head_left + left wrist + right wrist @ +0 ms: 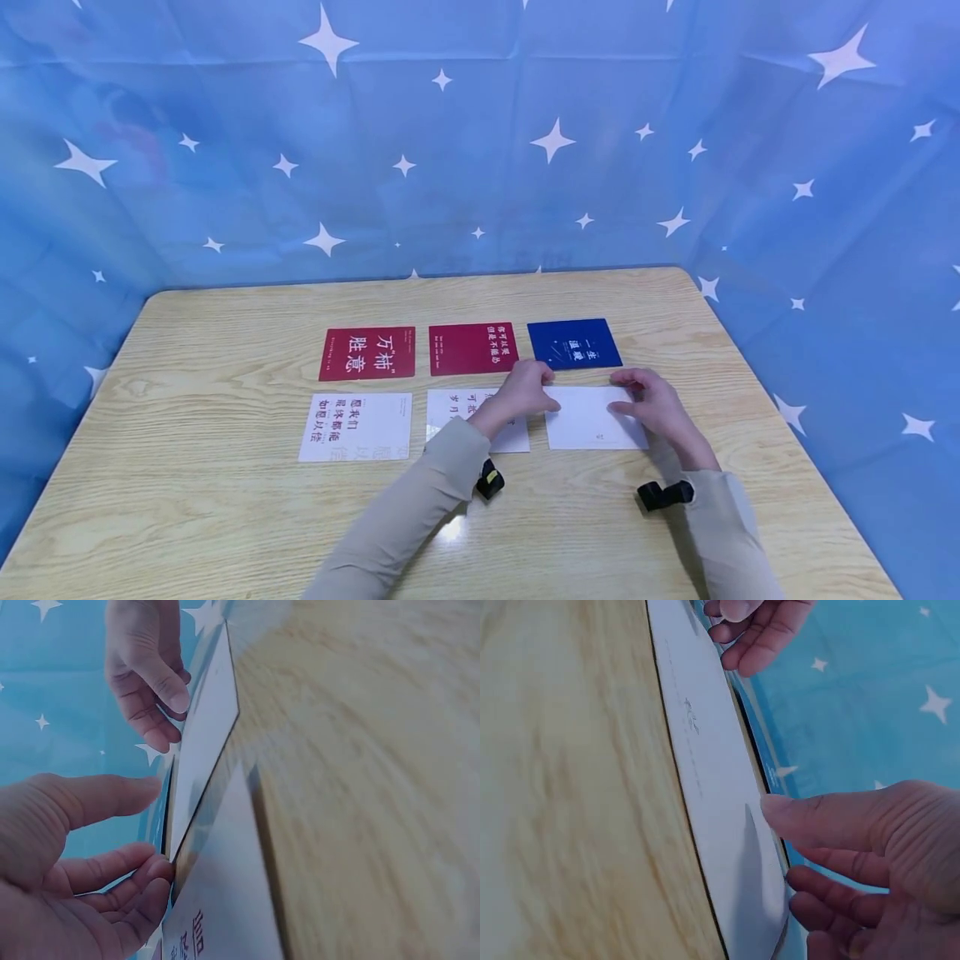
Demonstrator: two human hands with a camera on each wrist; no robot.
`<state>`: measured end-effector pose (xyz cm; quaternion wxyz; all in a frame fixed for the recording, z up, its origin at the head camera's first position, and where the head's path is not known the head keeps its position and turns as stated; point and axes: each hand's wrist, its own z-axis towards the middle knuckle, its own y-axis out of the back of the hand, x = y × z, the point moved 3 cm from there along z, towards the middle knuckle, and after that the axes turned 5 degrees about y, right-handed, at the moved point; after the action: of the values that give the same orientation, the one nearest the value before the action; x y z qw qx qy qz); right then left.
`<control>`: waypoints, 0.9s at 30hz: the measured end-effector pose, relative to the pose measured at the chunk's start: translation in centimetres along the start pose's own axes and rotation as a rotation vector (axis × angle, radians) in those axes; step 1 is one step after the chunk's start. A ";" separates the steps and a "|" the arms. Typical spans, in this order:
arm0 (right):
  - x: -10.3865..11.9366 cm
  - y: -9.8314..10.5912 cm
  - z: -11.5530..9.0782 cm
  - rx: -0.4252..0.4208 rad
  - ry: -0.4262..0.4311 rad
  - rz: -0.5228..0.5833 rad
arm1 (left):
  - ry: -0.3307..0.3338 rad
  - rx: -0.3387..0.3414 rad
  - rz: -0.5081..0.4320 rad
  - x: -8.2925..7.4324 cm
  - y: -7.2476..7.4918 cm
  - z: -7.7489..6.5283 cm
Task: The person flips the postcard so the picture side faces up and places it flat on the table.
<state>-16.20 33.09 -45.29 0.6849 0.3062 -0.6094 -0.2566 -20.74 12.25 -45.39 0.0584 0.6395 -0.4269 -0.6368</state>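
Note:
A plain white card (592,421) with a small faint print lies flat on the table, at the right end of the nearer row. My left hand (522,389) is at its upper left corner, thumb and fingers apart. In the left wrist view the fingertips (156,870) are by the card's edge. By the upper right corner hovers my right hand (657,406), its thumb (780,814) close to the card edge and spread from the fingers; contact is hard to tell. Under my left forearm, a second white card (515,438) with dark characters is partly hidden.
Beyond the white cards lie a blue card (573,343) and two red cards (472,354), all lettered. Another white lettered card (386,425) is at the left. The wooden table (225,500) reaches a blue star-patterned cloth (450,167) behind.

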 end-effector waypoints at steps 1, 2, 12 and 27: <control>0.0 0.0 0.1 0.007 0.007 -0.016 | 0.008 -0.002 0.001 -0.1 0.0 0.1; 0.1 0.0 0.1 0.011 0.012 -0.031 | 0.012 0.001 0.005 -0.1 -0.1 0.1; 0.6 0.3 0.6 0.064 0.038 -0.142 | 0.002 0.001 0.156 -0.5 -0.5 0.2; 0.9 0.5 1.4 0.194 0.019 -0.203 | -0.006 0.050 0.251 -1.1 -0.6 0.5</control>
<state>-17.53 32.61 -44.24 0.6285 0.4334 -0.5907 -0.2614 -20.68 13.55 -45.00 0.1204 0.5806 -0.5194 -0.6154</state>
